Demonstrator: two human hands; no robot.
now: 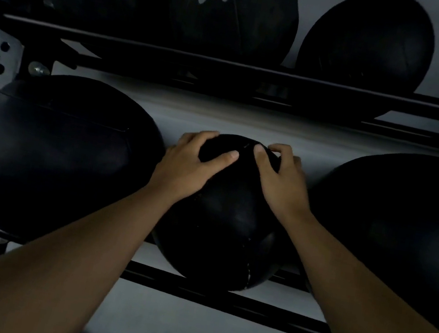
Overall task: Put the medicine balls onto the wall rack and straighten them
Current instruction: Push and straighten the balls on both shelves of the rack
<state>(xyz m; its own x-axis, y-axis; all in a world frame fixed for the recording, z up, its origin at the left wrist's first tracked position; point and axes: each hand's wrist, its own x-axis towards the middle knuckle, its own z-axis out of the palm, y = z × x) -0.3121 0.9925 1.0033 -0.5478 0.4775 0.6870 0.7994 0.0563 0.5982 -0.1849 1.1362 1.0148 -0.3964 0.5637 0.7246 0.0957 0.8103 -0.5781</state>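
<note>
Head view shows a smaller black medicine ball (227,220) sitting on the lower rails of the wall rack (218,298), between two larger balls. The left hand (192,161) and right hand (278,174) press on its upper part, fingers (224,158) spread and curled over the top, grasping it from both sides, probably to turn or seat it squarely between the rails. Left of this ball, a large ball (56,155) sits close by; right of it, another large ball (395,226) crowds in, leaving little room. Above it, three more balls (233,13) rest on the upper shelf.
</note>
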